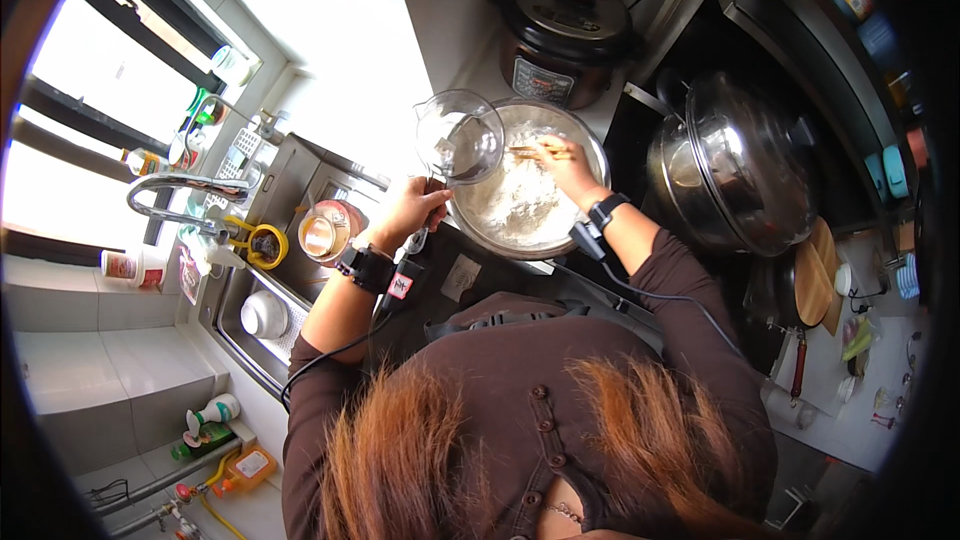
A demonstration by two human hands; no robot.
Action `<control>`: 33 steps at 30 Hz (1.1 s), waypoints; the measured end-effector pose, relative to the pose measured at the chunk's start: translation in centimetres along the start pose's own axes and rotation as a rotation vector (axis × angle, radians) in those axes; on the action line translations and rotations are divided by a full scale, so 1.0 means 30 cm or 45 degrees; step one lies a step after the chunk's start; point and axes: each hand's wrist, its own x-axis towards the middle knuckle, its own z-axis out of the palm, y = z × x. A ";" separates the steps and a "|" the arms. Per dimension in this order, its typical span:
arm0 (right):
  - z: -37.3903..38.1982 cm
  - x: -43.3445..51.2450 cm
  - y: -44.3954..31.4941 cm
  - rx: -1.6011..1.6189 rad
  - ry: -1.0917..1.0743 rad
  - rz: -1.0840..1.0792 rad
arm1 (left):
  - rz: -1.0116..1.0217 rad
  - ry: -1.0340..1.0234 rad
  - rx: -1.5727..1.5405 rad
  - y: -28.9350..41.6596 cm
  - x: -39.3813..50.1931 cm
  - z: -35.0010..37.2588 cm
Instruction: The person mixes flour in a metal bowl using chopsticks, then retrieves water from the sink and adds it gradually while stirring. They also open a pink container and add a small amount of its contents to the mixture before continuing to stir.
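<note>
A wide metal basin [592,229] holds a heap of white flour [517,199]. My left hand [420,206] grips the handle of a clear measuring jug [465,135], which is over the basin's left rim. What liquid the jug holds, I cannot tell. Above the flour, my right hand [566,165] is closed around wooden chopsticks [523,152], whose tips point left into the basin. Both wrists wear dark bands with cables.
Behind the basin stands an electric pressure cooker [562,37]. A large lidded steel pot [735,165] is on the stove to the right. At left are a sink [232,300] with a white bowl [264,315], a curved faucet [187,184] and a jar [322,232].
</note>
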 end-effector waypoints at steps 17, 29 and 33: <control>0.046 -0.085 -0.005 -0.026 -0.374 -0.107 | 0.092 0.141 -0.033 -0.007 0.004 0.021; 0.045 -0.134 -0.074 -0.067 -0.467 -0.192 | 0.110 0.043 -0.422 -0.005 0.009 0.044; -0.054 -0.086 -0.049 -0.022 -0.077 0.011 | 0.126 0.055 -0.408 -0.003 0.009 0.015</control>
